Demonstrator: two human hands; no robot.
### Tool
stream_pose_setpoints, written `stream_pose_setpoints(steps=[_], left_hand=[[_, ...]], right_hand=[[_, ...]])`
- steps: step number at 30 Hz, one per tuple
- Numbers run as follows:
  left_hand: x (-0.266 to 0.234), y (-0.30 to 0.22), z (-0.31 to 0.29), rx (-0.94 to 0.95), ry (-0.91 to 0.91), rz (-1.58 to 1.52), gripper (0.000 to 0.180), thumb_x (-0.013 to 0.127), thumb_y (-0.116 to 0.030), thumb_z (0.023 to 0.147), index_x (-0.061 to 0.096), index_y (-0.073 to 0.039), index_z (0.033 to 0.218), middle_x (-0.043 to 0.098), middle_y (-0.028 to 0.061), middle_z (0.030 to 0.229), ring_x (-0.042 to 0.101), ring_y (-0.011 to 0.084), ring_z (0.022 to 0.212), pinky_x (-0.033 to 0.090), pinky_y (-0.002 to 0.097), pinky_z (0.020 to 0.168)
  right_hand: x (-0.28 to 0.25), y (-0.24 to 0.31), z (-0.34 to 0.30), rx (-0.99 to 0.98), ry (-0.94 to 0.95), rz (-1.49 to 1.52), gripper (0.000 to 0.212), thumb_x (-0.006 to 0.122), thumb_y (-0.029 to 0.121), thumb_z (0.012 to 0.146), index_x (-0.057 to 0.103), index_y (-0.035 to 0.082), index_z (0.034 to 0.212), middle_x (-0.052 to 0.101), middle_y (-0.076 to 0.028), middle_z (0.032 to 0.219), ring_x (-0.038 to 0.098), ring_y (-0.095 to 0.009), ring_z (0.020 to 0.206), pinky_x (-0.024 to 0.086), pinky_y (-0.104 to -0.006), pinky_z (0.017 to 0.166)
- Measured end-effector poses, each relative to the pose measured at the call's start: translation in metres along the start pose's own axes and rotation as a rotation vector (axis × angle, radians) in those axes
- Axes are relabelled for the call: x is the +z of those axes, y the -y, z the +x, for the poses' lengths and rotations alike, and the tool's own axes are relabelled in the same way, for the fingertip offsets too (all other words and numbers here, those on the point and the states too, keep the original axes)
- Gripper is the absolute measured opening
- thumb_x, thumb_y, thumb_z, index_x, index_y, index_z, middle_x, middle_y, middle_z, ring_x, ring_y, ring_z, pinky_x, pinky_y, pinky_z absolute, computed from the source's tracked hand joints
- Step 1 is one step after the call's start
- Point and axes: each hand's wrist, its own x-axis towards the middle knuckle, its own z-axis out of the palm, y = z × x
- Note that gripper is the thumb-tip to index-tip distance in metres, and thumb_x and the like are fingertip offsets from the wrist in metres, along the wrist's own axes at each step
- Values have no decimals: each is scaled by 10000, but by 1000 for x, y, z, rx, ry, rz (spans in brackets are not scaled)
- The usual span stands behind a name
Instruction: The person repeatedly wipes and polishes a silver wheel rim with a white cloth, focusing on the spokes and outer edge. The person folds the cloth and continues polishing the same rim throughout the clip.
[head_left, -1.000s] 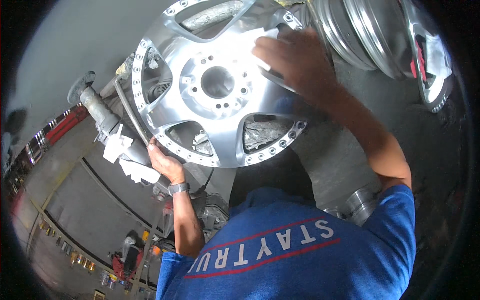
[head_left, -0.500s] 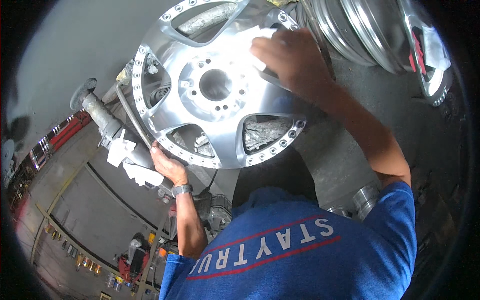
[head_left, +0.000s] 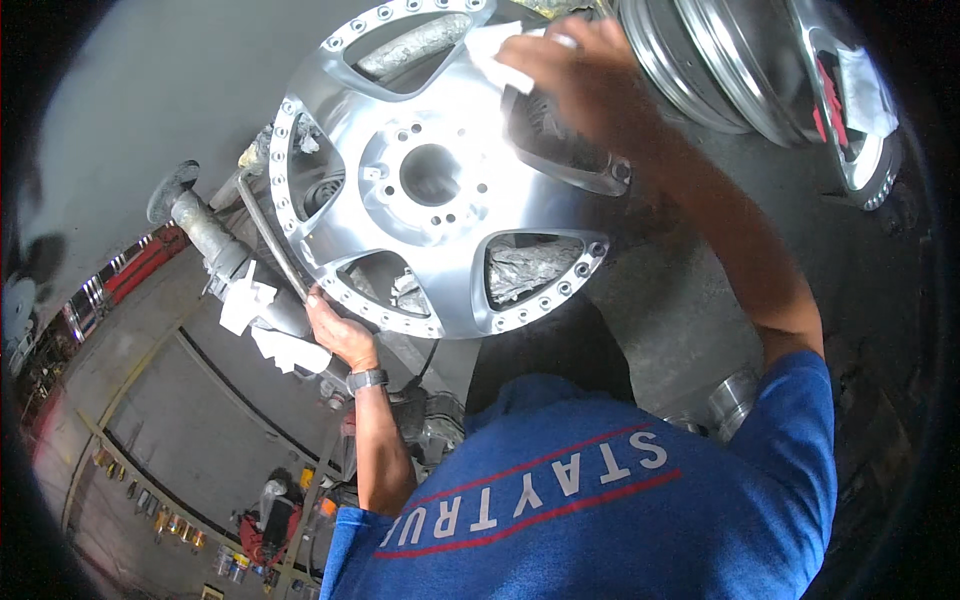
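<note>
A large silver wheel centre (head_left: 450,270) with several broad spokes and a ring of bolt holes faces up in front of me. My right hand (head_left: 595,85) is closed on a white cloth (head_left: 495,55) at the wheel's upper right, over a spoke near the outer rim. The hand is slightly blurred. At the wheel's lower left edge, my left hand (head_left: 342,338), with a watch on its wrist, is closed around the lower end of a bent metal bar (head_left: 270,235). Its fingertips lie right beside the rim, and some fingers are hidden.
Left of the wheel stands a dusty grinder-like tool (head_left: 215,235) with a round disc and white scraps (head_left: 290,350) on it. Shiny wheel barrels (head_left: 715,60) stand at the upper right, beside another rim holding white and red cloths (head_left: 865,95). Small containers (head_left: 180,525) line the lower left.
My right hand has moved slightly up with the white cloth, uncovering more of the opening at the wheel's right. The left hand stays at the bar and rim.
</note>
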Motion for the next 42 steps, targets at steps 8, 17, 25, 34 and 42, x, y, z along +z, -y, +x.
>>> stream_pose_setpoints(steps=[8, 17, 25, 34, 42], left_hand=[[1, 0, -1, 19, -1, 33, 554, 362, -326, 1164, 679, 114, 1270, 700, 275, 1198, 650, 411, 1111, 476, 484, 999], [-3, 7, 1, 33, 31, 112, 554, 382, -321, 1155, 665, 136, 1288, 675, 330, 1258, 623, 483, 1169, 462, 524, 1048], [-2, 2, 3, -67, 21, 10, 599, 398, -374, 1161, 664, 143, 1305, 694, 291, 1275, 650, 387, 1192, 473, 460, 1077], [-2, 6, 6, -148, 3, -15, 602, 408, -372, 1160, 663, 155, 1298, 709, 266, 1254, 651, 343, 1176, 466, 428, 1093], [-8, 22, 5, -158, 4, 41, 545, 418, -304, 1161, 633, 170, 1323, 688, 278, 1341, 639, 347, 1250, 452, 432, 1132]], right_hand=[[5, 14, -14, 59, -7, 103, 338, 639, 208, 988, 745, 105, 1293, 740, -25, 1277, 653, -208, 1060, 440, -436, 823], [-34, 43, -26, -232, 50, 215, 383, 643, 215, 962, 756, 138, 1319, 726, 0, 1372, 630, -193, 1095, 436, -406, 832], [13, -40, -5, 221, 82, 135, 543, 616, -13, 901, 725, 191, 1393, 724, 33, 1394, 625, -224, 1045, 472, -419, 870], [-46, 60, -19, -37, 225, 294, 409, 686, 181, 915, 763, 107, 1310, 680, 16, 1437, 608, -195, 1130, 439, -419, 893], [-25, 11, 6, -18, 53, 331, 423, 691, 211, 902, 758, 149, 1315, 711, 51, 1377, 614, -167, 1155, 422, -430, 883]])
